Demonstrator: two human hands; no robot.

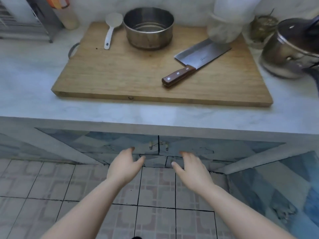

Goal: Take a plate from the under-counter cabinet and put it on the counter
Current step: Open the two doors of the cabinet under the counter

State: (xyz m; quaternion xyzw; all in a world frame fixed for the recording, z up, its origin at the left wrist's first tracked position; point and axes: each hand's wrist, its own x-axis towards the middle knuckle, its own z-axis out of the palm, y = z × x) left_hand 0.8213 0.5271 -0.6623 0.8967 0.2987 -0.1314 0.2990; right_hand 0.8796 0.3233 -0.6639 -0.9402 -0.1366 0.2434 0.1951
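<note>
Under the pale marble counter (155,116) sits the cabinet, its two blue patterned doors (120,144) closed, with small metal latches (158,145) where they meet. My left hand (124,164) reaches toward the left door, fingers apart, holding nothing. My right hand (191,164) is level with it in front of the right door, also open and empty. Both hands are just short of the doors, below the latches. No plate is visible; the cabinet's inside is hidden.
A large wooden cutting board (138,80) lies on the counter with a steel pot (148,26), a white rice paddle (110,30) and a cleaver (195,62) on it. A lidded steel pot (291,49) stands at the right. Tiled floor (155,195) below.
</note>
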